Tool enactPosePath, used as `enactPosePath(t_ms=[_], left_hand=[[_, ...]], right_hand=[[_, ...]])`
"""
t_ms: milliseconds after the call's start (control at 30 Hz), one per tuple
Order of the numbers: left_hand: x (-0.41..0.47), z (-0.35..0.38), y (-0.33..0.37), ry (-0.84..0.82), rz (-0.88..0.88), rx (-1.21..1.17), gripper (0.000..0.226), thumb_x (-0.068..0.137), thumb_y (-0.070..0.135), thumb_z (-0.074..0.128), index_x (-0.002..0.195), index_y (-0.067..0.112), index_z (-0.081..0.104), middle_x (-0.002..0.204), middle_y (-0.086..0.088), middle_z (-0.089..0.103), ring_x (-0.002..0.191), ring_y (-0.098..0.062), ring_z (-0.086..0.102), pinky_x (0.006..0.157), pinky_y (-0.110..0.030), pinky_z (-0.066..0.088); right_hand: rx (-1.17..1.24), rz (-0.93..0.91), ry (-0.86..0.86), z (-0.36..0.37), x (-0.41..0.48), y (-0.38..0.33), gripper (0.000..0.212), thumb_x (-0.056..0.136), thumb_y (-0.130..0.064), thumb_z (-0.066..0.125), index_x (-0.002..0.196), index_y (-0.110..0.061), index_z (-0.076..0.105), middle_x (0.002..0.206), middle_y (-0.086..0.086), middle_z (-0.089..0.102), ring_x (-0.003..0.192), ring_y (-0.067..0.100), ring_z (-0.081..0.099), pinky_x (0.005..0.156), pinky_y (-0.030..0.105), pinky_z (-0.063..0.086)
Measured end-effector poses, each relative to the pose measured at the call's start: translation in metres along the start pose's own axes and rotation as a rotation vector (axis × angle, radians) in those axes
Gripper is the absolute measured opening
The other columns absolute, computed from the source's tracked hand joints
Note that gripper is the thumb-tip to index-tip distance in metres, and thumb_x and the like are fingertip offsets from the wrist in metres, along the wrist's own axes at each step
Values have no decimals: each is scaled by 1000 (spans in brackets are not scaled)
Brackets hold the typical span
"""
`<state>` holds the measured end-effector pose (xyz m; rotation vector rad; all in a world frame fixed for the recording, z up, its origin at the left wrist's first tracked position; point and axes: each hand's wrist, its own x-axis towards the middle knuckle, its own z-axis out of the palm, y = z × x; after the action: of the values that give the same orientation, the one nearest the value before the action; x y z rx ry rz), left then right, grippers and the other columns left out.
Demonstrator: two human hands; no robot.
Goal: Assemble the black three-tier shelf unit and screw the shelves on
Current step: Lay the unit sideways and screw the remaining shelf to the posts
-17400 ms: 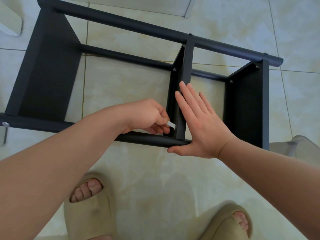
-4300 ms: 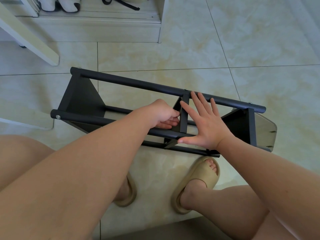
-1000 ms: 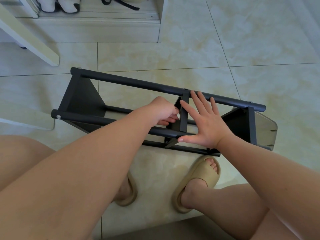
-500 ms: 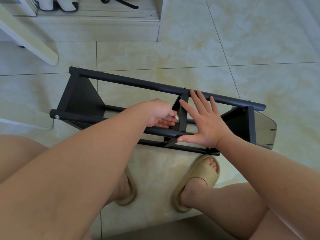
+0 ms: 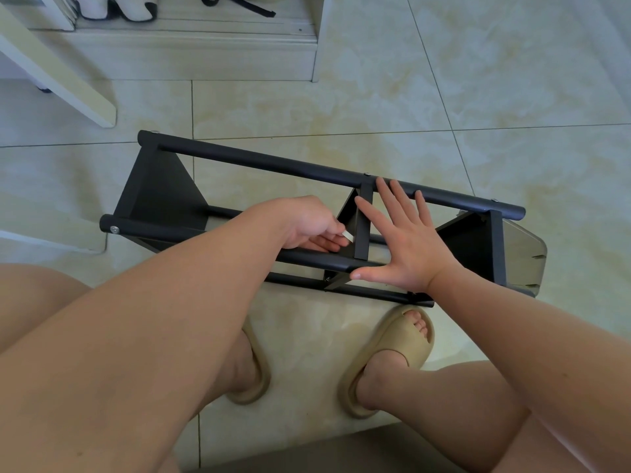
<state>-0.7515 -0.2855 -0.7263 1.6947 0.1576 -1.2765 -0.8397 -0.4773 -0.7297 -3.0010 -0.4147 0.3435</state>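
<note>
The left hand [image 5: 307, 223] is curled, its fingertips pinching a small flat silvery tool [image 5: 348, 235] just beside the left face of the middle shelf [image 5: 362, 230]. The right hand [image 5: 406, 244] lies flat with its fingers spread against that shelf's other face, and its thumb touches the near tube [image 5: 164, 232].

Both hands reach into the black shelf unit [image 5: 160, 196], which lies on its side on the floor. An open bay runs left of the left hand to the end panel, and a narrower one lies right of the right hand. The tubes are round and matte and the panels flat with square edges. A bright screw head [image 5: 114, 229] caps the near tube's end.

A grey plastic piece [image 5: 526, 254] with a rounded corner touches the unit's right end. Below the hands are tan foam slides [image 5: 399, 346]. Beyond the far tube [image 5: 273, 162], glossy cream marbled tiles [image 5: 444, 80] reach a pale cabinet base [image 5: 191, 56].
</note>
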Motion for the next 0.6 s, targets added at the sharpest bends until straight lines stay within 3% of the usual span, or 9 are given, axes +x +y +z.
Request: enactPosePath(t_ms=[267,500,600], left_hand=[[-2,-4,0,-16,56,170,13,100,10,55,93,12,66,72,4,75,86,-16,71,96,-35,54],[-2,-6,-2,-50,69,310,16,100,11,55,90,15,66,72,9,75,77,-6,70,91,-29,54],[-4,-6,-2,-60,91,417,22,99,11,56,84,18,70,74,9,75,80,-10,68,94,-32,52]], right_hand=[[14,1,6,0,1,1,118,68,-98,32,162,-30,9,169,10,-10,155,29,-14,123,59,-3],[5,2,3,0,1,2,118,68,-98,32,162,-30,8,169,10,-11,155,29,-15,123,59,-4],[3,4,2,0,1,1,118,68,-98,31,162,-30,7,169,10,-11,155,28,-16,123,59,-3]])
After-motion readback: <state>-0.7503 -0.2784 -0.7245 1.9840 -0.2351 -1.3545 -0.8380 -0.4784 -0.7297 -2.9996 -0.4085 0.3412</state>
